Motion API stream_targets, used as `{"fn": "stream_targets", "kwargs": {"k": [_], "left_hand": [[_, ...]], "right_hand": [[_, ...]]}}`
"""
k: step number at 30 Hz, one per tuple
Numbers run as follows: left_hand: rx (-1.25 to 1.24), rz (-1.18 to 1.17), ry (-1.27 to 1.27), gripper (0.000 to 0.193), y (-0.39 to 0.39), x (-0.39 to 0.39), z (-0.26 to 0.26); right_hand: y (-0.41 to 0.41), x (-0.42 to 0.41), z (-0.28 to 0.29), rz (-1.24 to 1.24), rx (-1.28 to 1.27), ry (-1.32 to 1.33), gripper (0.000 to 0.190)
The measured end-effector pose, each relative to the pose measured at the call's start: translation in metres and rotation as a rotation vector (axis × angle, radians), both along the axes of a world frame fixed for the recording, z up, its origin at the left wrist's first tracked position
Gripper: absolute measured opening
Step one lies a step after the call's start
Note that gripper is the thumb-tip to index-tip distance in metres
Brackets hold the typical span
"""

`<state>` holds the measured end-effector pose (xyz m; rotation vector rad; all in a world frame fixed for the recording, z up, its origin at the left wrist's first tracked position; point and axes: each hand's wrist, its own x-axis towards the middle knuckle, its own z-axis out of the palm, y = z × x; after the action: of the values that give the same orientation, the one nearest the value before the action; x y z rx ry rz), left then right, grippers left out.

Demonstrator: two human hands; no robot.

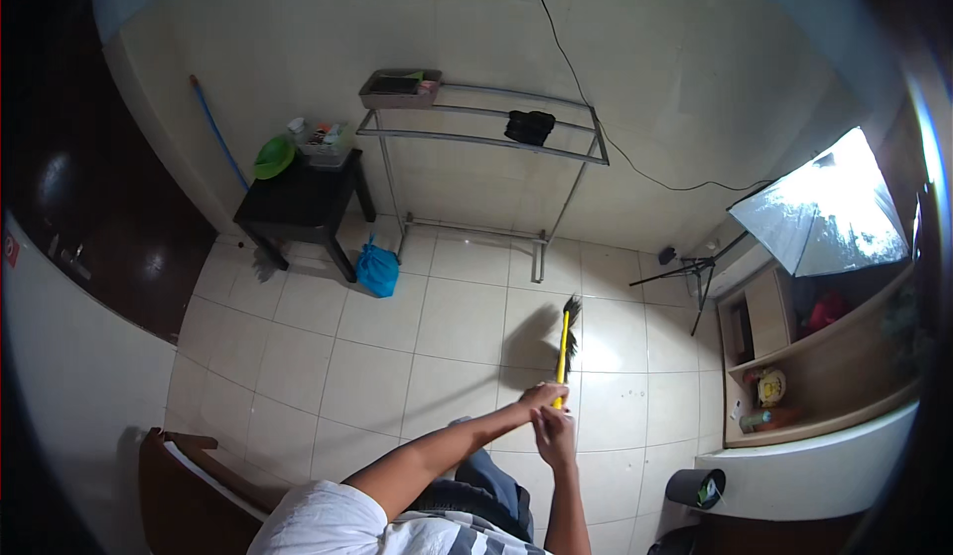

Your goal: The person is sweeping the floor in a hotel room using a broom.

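Observation:
A broom with a yellow handle [563, 346] and dark bristles [572, 307] points away from me over the tiled floor [461, 317]. My left hand [543, 398] is wrapped around the handle. Close behind it, nearer my body, my right hand [555, 436] also grips the handle, whose end is hidden by my fingers. The bristles are low over the tiles; whether they touch cannot be made out. A shadow of the broom falls to its left.
A metal rack [484, 135] carrying a basket [400, 97] stands against the wall. Left are a black table [298, 197] and a blue bag [377, 268]. On the right are a softbox lamp [826, 212] on a tripod [700, 268], wooden shelves [834, 391] and a bin [686, 487].

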<state>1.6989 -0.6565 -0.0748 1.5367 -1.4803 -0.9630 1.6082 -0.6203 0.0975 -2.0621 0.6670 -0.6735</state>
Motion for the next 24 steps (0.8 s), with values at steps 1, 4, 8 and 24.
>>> {"fn": "stream_targets", "kwargs": {"k": [1, 4, 8, 24], "left_hand": [[0.069, -0.027, -0.069, 0.026, -0.007, 0.006, -0.014], [0.212, -0.058, -0.136, 0.028, -0.017, 0.020, -0.001], [0.177, 0.083, 0.016, 0.029, -0.017, 0.036, 0.040], [0.028, 0.569, -0.213, 0.056, 0.030, 0.086, -0.003]], "right_hand": [[-0.015, 0.007, -0.018, 0.041, 0.042, -0.009, 0.029], [-0.056, 0.014, -0.065, 0.129, 0.131, 0.017, 0.030], [-0.089, 0.018, -0.033, 0.123, 0.647, -0.055, 0.031], [-0.094, 0.069, -0.039, 0.016, 0.837, -0.346, 0.038]]}}
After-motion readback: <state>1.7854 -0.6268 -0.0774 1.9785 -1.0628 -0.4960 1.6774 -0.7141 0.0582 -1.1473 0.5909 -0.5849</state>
